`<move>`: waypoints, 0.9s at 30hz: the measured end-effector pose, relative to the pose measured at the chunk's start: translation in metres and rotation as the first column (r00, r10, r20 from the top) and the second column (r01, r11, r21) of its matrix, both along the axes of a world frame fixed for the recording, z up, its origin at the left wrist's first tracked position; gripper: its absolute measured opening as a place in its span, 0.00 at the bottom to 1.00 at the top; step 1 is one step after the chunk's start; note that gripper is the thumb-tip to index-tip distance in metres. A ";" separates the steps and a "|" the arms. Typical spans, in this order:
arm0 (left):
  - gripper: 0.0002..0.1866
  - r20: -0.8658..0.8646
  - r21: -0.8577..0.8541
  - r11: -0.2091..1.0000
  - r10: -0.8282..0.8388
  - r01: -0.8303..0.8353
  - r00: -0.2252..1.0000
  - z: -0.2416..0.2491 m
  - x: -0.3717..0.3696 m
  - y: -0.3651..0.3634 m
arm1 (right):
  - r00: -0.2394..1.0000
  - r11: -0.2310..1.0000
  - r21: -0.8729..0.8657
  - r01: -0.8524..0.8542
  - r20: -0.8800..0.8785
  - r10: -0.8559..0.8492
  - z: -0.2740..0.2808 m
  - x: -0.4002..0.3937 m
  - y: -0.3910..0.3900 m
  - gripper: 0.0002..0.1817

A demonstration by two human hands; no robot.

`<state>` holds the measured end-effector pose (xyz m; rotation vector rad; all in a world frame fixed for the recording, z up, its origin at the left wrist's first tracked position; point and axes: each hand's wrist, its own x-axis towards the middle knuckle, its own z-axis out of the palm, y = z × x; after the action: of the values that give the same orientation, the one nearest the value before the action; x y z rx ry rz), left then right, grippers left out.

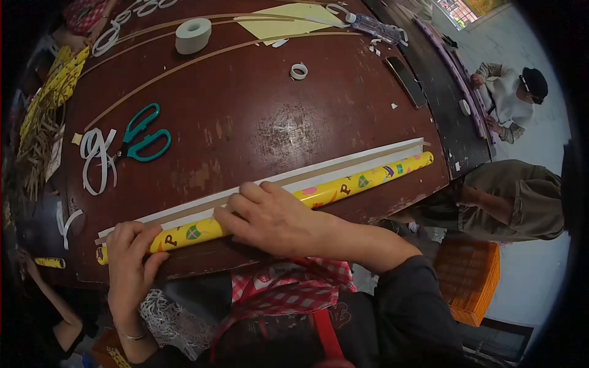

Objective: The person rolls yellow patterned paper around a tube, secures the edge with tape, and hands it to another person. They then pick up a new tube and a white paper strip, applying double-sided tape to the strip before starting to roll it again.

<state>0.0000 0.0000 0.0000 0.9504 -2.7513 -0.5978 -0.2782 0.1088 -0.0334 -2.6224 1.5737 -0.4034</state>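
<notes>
A long roll of yellow patterned paper lies along the table's near edge, its white underside showing as a flap on the far side. On that flap runs a narrow brown strip. My left hand grips the roll close to its left end, fingers over the top and thumb on the near side. Around the middle, my right hand bends its fingers over the roll and onto the flap's edge. The fingertips of both hands are partly hidden.
Teal-handled scissors lie beside curled white strips. Further back are a thick white tape roll, a small ring of tape, yellow sheets and a phone. An orange basket stands right; other people work nearby.
</notes>
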 end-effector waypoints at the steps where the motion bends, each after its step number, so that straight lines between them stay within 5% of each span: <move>1: 0.23 -0.015 0.025 0.999 0.029 -0.029 0.999 -0.002 0.005 -0.002 | 0.999 0.999 -0.001 0.040 0.034 -0.040 0.001 -0.007 0.005 0.28; 6: 0.24 -0.015 0.075 0.981 0.182 -0.180 0.983 0.003 0.023 -0.002 | 0.971 0.978 0.004 0.210 0.115 -0.209 0.009 -0.045 0.029 0.26; 10: 0.27 0.007 0.041 0.988 0.152 -0.152 0.988 0.003 0.014 0.006 | 0.972 0.977 -0.019 0.214 0.107 -0.211 0.003 -0.051 0.035 0.23; 12: 0.30 -0.114 0.080 0.992 0.107 -0.098 0.988 0.004 -0.008 0.013 | 0.971 0.977 -0.027 0.209 0.120 -0.205 0.002 -0.048 0.033 0.22; 16: 0.29 -0.041 -0.112 0.993 -0.024 0.019 0.999 -0.009 -0.026 0.019 | 0.965 0.974 -0.107 0.200 0.192 -0.177 -0.004 -0.044 0.030 0.14; 27: 0.24 -0.006 -0.093 0.995 -0.017 0.016 1.000 -0.001 -0.029 0.016 | 0.955 0.959 -0.107 0.261 0.173 -0.241 0.003 -0.082 0.053 0.23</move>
<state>-0.0292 0.0162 -0.0012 0.9044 -2.7571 -0.4692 -0.3599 0.1620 -0.0299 -2.4075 1.8902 -0.7333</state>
